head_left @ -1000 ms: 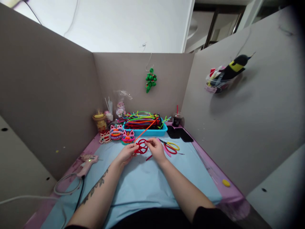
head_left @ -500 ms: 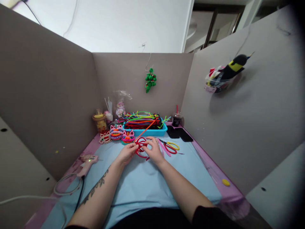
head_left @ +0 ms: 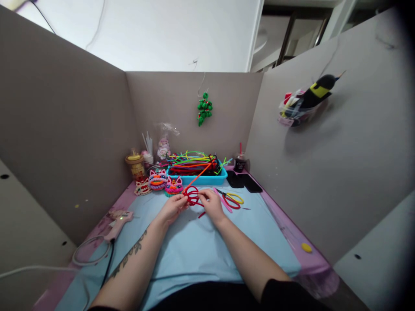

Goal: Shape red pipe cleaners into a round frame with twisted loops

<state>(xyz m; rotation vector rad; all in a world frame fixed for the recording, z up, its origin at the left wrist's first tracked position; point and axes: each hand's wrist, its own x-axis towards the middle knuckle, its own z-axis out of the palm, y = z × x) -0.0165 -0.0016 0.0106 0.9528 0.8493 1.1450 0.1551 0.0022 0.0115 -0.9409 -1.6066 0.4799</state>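
Work surface: a light blue mat (head_left: pixel 201 255) laid over a pink-edged table (head_left: pixel 285 229), boxed in on three sides by plain grey-brown partition boards (head_left: pixel 71 129). A white wall showed above the back board.

Materials: a red pipe-cleaner frame (head_left: pixel 192 195), fuzzy and bent into overlapping round loops, was held just above the mat near its far edge. The left hand (head_left: pixel 172 208) pinched its left side between thumb and fingertips; the right hand (head_left: pixel 211 204) pinched its right side the same way. One long orange-red stem ran from the loops up and away to the right, toward a blue tray (head_left: pixel 198 178) heaped with straight stems in green, yellow, red and black.

Left of the tray sat small plush-looking lion heads (head_left: pixel 165 183), striped pink, blue and orange. Scissors (head_left: pixel 231 198) with red and yellow ring handles lay just right of the right hand. A pink glue gun (head_left: pixel 118 221) lay at the left edge, its cord coiled. A green twisted ornament (head_left: pixel 205 108) hung on the back board.
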